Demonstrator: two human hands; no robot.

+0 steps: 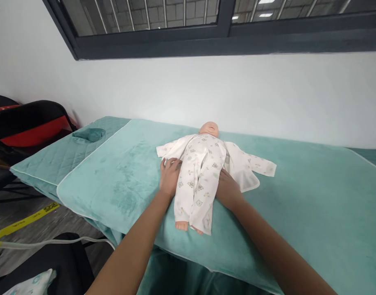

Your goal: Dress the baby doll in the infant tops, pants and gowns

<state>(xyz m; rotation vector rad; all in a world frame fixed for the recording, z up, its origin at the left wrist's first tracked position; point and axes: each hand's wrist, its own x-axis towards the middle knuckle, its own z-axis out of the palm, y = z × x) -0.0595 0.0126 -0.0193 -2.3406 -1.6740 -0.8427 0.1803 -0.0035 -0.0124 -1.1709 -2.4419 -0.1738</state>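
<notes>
The doll [209, 128] lies on its back near the middle of my view, head at 12 o'clock and feet at 6, on the green velvety cover [298, 213] of a padded bed. It wears white printed trousers [200, 180], and a white printed top [241, 164] spreads out from beneath it, one sleeve towards 10 o'clock and the other towards 3. My left hand [170, 177] touches the trousers from their 9 o'clock side, fingers slightly bent; my right hand [228, 189] is against them at 3 o'clock, its fingertips tucked out of sight. I can't tell whether either is gripping the cloth. At 9 o'clock, a face opening [89, 135] dips into the bed, with black-and-red chairs [34, 127] beyond it. A dark window frame [151, 47] crosses the wall at 12 o'clock
</notes>
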